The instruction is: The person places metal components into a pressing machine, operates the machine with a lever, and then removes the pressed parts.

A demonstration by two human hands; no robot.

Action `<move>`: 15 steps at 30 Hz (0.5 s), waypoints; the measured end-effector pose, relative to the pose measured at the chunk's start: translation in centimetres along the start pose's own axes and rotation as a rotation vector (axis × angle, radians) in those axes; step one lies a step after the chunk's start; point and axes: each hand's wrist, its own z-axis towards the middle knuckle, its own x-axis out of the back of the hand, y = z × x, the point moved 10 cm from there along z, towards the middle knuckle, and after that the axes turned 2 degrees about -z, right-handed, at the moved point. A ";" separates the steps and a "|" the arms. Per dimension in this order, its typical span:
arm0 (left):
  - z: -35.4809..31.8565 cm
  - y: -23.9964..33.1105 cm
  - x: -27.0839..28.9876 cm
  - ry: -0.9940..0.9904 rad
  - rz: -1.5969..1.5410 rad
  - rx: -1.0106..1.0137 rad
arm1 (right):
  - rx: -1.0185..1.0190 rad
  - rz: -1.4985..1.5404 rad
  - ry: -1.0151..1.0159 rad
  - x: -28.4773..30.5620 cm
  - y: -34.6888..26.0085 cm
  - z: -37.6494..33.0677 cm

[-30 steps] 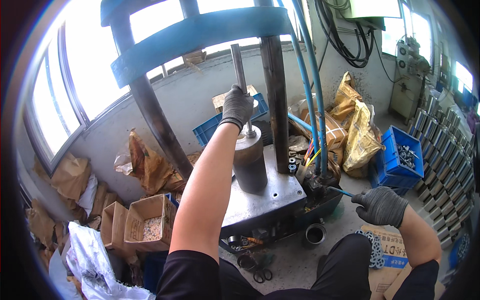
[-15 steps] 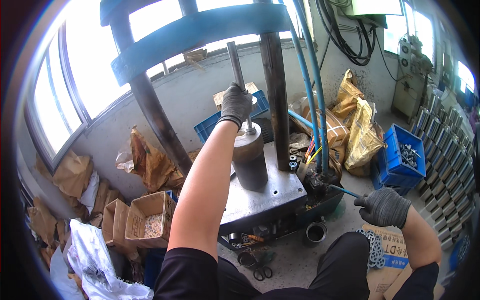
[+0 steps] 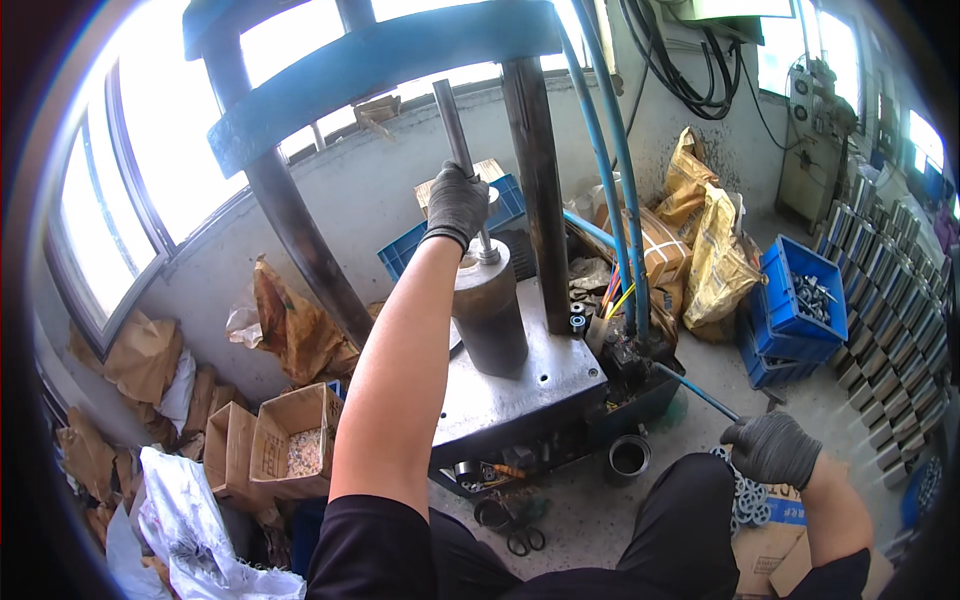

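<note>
Grips rod (image 3: 452, 130) in gloved left hand (image 3: 457, 205), wrapped closely round it, directly over top of cylinder (image 3: 490, 330) on metal plate (image 3: 500, 405). Clasps outer end of lever (image 3: 697, 390) in gloved right hand (image 3: 773, 450), well right of plate. Note cup (image 3: 628, 457) on floor (image 3: 590, 510) between plate and right hand; scissors (image 3: 525, 541) to its left.

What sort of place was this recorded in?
Probably a metalworking workshop: a tall, blue-topped metal press stands ahead, rows of shiny silver metal cylinders are stacked at the right, and an open blue plastic crate holds small grey metal parts.
</note>
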 end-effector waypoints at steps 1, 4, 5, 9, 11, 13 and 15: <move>0.3 -0.4 -0.2 -0.001 -0.003 0.000 | 0.005 -0.005 -0.124 -1.6 0.1 -0.7; 1.5 -1.7 -0.3 0.005 -0.057 -0.008 | -0.015 -0.030 -0.308 -3.2 -0.4 -1.3; 1.8 -1.9 0.0 0.025 -0.029 -0.025 | -0.014 -0.038 -0.320 -3.3 -0.5 -1.2; 1.2 -1.1 -0.5 0.009 0.011 -0.024 | -0.033 0.005 -0.270 -2.0 -0.4 -0.6; 0.7 -0.4 -0.6 -0.001 0.010 -0.013 | -0.022 0.020 -0.180 -0.9 0.2 -0.1; 0.9 -0.9 -0.5 0.000 0.009 -0.002 | 0.011 0.084 -0.043 1.2 0.2 0.7; 1.6 -2.0 0.0 0.033 0.040 -0.021 | -0.002 0.070 0.073 3.2 -0.1 2.3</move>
